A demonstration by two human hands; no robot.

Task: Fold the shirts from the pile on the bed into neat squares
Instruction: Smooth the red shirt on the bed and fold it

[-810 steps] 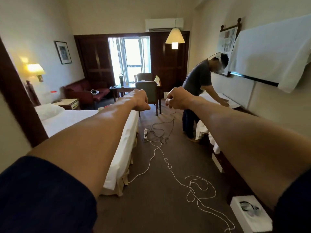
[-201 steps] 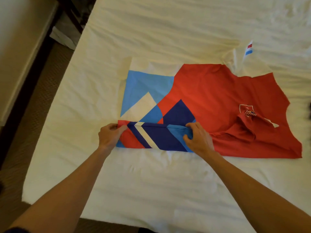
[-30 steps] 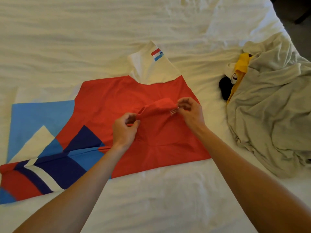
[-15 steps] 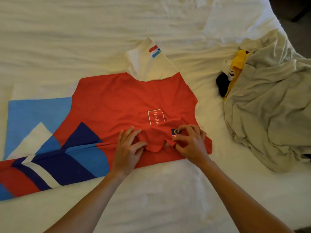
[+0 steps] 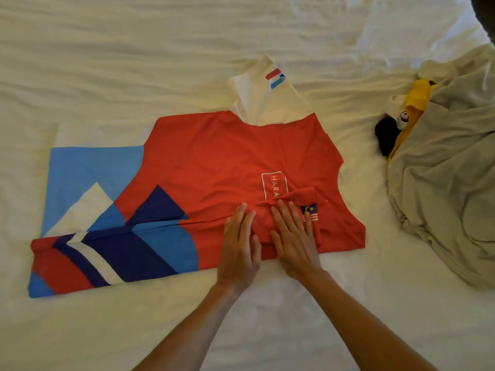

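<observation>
A red shirt (image 5: 214, 162) with blue, navy and white panels is spread flat across the middle of the bed (image 5: 134, 49), its near long edge folded over. The left hand (image 5: 239, 247) and the right hand (image 5: 293, 239) are laid side by side on the folded-in red sleeve near the shirt's near edge, fingers straight, pressing down with nothing gripped. A pile of shirts (image 5: 450, 167), beige on top, is seen at the right.
</observation>
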